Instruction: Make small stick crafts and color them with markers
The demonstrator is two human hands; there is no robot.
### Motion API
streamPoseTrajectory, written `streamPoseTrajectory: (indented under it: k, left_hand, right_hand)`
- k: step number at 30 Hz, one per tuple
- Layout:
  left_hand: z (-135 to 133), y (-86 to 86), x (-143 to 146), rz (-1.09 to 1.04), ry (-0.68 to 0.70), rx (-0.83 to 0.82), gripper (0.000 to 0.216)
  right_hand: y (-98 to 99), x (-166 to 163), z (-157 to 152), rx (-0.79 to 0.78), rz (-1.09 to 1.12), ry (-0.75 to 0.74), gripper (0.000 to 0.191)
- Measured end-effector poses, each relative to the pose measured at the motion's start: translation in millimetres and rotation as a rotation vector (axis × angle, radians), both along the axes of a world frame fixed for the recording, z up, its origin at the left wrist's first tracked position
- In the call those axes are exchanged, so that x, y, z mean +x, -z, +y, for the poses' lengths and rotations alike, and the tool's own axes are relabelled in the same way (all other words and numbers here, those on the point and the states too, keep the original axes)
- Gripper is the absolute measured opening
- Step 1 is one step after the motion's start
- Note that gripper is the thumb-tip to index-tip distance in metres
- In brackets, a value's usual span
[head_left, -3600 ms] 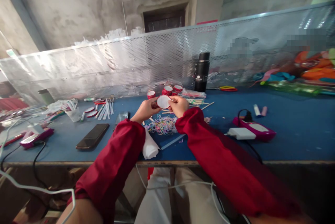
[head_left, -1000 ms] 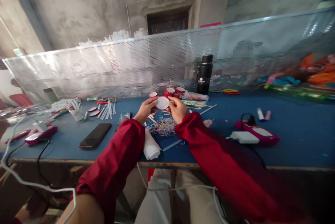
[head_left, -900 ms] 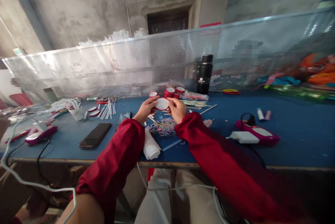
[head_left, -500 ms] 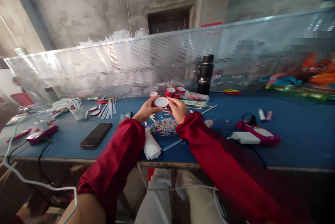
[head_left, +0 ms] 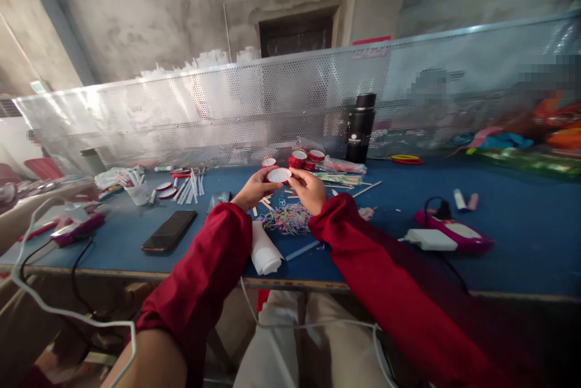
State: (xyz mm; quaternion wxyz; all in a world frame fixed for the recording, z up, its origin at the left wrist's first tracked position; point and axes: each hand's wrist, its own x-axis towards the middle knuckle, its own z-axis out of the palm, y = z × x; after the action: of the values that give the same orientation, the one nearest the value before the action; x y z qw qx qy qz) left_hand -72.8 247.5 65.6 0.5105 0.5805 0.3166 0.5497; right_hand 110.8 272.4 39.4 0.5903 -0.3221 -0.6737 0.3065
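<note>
And it's 2 hands on 1 piece: the left hand (head_left: pixel 253 190) pinches the left rim of a white-faced, red-rimmed disc (head_left: pixel 278 176), fingers curled beneath, while the right hand (head_left: pixel 311 192) grips the right rim between thumb and fingers. The disc is up above the middle of the tabletop (head_left: pixel 517 218), face tilted upward; whether it is flat or slightly hollow is hard to tell from here. Right below, a tangle of multicoloured strands (head_left: pixel 288 218) spreads out, and a white roll (head_left: pixel 265 253) lies by the near edge, touching the left sleeve (head_left: pixel 215 255). Over towards the left corner, a dark smartphone (head_left: pixel 169 231) lies flat. Beyond the hands, red-sided stacks (head_left: pixel 298 159) sit towards the far edge, and a black bottle (head_left: pixel 361 131) stands upright to their right. Nearer the right corner, a white charger (head_left: pixel 431 240) juts from a magenta power strip (head_left: pixel 476 241).
</note>
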Motion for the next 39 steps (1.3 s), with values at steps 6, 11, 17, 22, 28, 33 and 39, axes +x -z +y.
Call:
streamPoseTrajectory:
  k: [6, 11, 17, 22, 28, 33, 39]
  left_hand:
    - [-1.7, 2.6, 0.3, -0.032, -0.042, -0.023, 0.092]
    - [1.4, 5.2, -2.5, -0.033, -0.081, -0.106, 0.093]
    - [10.2, 15.0, -4.8, 0.041, -0.121, -0.185, 0.076]
    - [20.6, 24.7, -8.9, 0.172, -0.238, -0.172, 0.039]
    - [33.8, 34.5, -11.3, 0.283, -0.349, -0.018, 0.023]
    - [35.3, 32.3, -15.3, 0.457, -0.392, 0.049, 0.033]
    - [32.5, 27.1, -18.7, 0.537, -0.53, 0.08, 0.029]
  right_hand:
    - [8.5, 3.5, 15.8, 0.058, -0.057, 0.144, 0.048]
    - [7.8, 10.3, 25.5, 0.088, -0.02, 0.333, 0.049]
    - [1.8, 11.9, 20.4, 0.128, -0.01, 0.368, 0.042]
    - [-3.7, 12.4, 12.5, 0.193, -0.071, 0.39, 0.035]
    - [-4.9, 10.3, 8.2, 0.246, -0.09, 0.401, 0.029]
    - [-6.0, 9.8, 5.2, 0.264, -0.117, 0.422, 0.027]
    - [-8.2, 10.2, 3.5, 0.282, -0.116, 0.424, 0.026]
